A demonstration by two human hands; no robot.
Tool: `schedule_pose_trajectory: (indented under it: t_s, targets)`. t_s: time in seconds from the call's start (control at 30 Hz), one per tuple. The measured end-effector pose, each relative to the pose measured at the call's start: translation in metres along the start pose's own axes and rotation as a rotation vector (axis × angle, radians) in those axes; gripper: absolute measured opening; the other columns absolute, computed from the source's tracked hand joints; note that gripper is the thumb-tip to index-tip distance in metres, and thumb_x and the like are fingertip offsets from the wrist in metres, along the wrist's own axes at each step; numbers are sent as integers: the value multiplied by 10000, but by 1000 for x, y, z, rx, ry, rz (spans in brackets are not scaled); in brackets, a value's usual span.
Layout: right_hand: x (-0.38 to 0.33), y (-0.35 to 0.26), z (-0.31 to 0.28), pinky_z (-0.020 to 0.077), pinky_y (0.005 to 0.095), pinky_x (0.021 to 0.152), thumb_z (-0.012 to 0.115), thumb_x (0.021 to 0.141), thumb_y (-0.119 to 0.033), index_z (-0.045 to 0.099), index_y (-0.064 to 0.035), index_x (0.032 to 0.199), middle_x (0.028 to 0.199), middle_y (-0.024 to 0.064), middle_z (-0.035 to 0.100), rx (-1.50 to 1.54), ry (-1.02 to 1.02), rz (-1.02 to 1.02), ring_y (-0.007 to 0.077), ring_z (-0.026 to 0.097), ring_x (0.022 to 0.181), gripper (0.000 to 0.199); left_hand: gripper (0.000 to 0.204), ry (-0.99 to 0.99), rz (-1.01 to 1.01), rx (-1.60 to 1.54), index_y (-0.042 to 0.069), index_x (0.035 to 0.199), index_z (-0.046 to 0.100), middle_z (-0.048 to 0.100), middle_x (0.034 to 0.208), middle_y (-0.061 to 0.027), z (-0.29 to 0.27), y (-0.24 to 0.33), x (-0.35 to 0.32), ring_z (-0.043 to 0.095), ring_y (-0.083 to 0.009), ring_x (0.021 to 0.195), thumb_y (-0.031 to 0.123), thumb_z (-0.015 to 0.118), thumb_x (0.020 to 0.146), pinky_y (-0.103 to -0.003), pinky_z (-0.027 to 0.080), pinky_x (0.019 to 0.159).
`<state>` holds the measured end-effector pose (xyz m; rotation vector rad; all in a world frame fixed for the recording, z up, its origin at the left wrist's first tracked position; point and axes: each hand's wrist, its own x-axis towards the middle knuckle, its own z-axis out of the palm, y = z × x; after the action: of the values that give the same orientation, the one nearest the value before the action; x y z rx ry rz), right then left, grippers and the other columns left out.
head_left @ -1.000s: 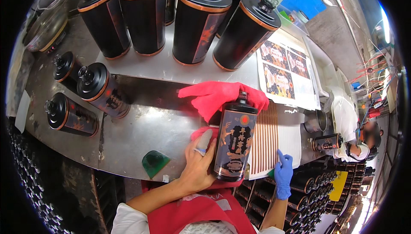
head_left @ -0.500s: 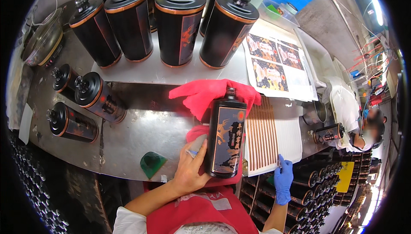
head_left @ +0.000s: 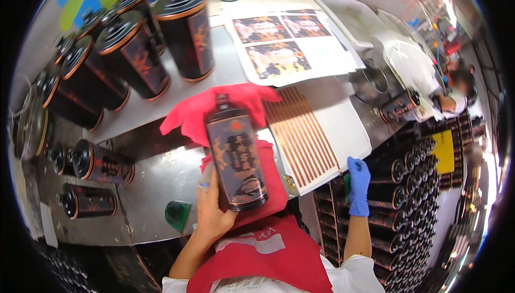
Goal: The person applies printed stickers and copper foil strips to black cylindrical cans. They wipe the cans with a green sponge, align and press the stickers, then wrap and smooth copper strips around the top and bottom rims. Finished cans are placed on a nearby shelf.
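A black bottle (head_left: 236,156) with a dark label and gold-red decoration leans back on a bunched red cloth (head_left: 188,113). My left hand (head_left: 214,207), bare apart from a pale cover on one finger, grips the bottle's lower left side. My right hand (head_left: 359,186) wears a blue glove, its fingers pressed together at the near edge of a white sheet (head_left: 348,132) with copper-coloured strips (head_left: 306,140). The dark green edge of what looks like a scraper (head_left: 347,184) shows beside this hand. Another green scraper (head_left: 177,215) lies on the metal table, left of the left hand.
Several black bottles (head_left: 185,35) stand on a raised shelf at the back left; others lie on the table, including one bottle (head_left: 88,201). Printed sheets (head_left: 322,52) are behind the strip sheet. Racks of bottles (head_left: 397,207) fill the lower right. A person (head_left: 456,94) is farther right.
The whole view has swung to the right and tilted. The bottle stays in my left hand against the cloth, and my gloved right hand remains by the sheet's near edge.
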<state>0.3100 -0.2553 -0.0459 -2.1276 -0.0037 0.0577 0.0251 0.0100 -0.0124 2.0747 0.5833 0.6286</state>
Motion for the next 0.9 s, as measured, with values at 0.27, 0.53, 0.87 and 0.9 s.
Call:
schedule_pose_trajectory:
  t_s: [0.27,0.53,0.87,0.9]
  targets:
    - [-14,35,15,392,236,628,822,656,-242,501,-29,855,758,4,434,-57,112,-34,114,416,689,433,786,-24,-2,-45,-25,1367,325,419,1295,-202,-2,1,4,437,-324,1178,50,712,687,-364,340,983]
    - [-28,11,-26,330,169,409,653,759,-107,565,-1,1125,660,-23,536,315,-314,401,35,435,475,391,811,70,55,-36,-79,1334,347,490,1240,-229,0,0,-2,481,-379,1105,95,745,650,-411,347,935]
    - [-27,-100,-54,361,155,432,589,821,-102,632,56,984,614,-9,544,327,-612,228,36,474,482,231,824,183,164,56,-62,1318,395,494,1240,-239,3,7,-5,481,-395,1116,179,806,646,-419,377,943]
    - [-28,-117,-47,338,155,439,599,818,-94,639,58,961,620,-3,546,330,-638,205,40,469,494,212,815,187,144,18,-61,1311,404,489,1247,-237,-1,9,-6,474,-394,1126,188,806,648,-420,375,947]
